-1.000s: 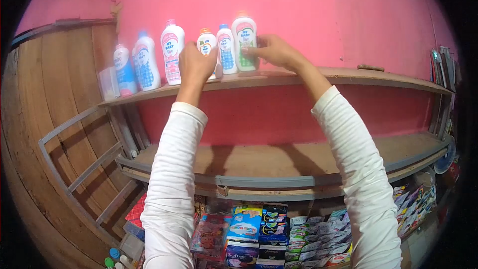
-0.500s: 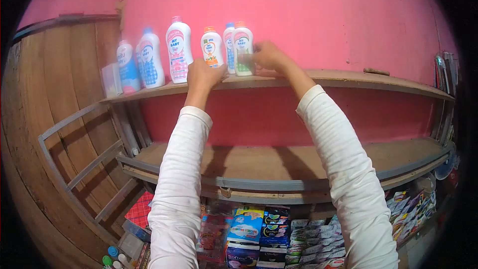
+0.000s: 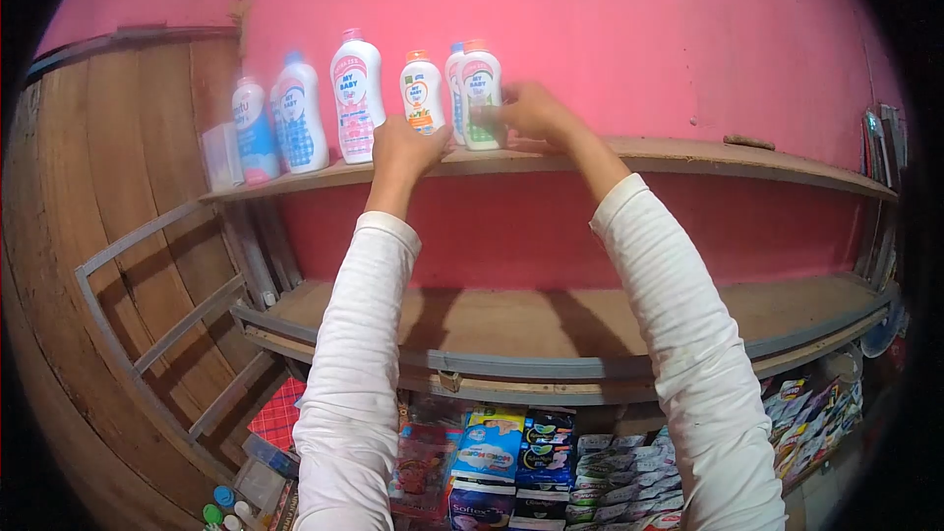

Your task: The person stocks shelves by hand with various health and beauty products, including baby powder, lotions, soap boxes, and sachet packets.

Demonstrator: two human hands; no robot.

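Note:
On the upper wooden shelf, my left hand is closed around the lower part of a small white baby powder bottle with an orange cap and orange label; its fingers are partly hidden. My right hand grips the right side of a baby powder bottle with a green label, thumb across its front. Just behind that one, a bottle with a blue cap is partly covered. Left of my hands stands a taller pink-labelled powder bottle. Farther left are blue-checked powder bottles and a blue-and-white bottle.
The upper shelf runs along a pink wall, with a small brown object toward its right. Below is a lower shelf with a metal front rail. Packaged goods are stacked underneath. A metal frame stands at left.
The view has shifted very slightly. Both hands stay at the same two bottles, with almost no movement.

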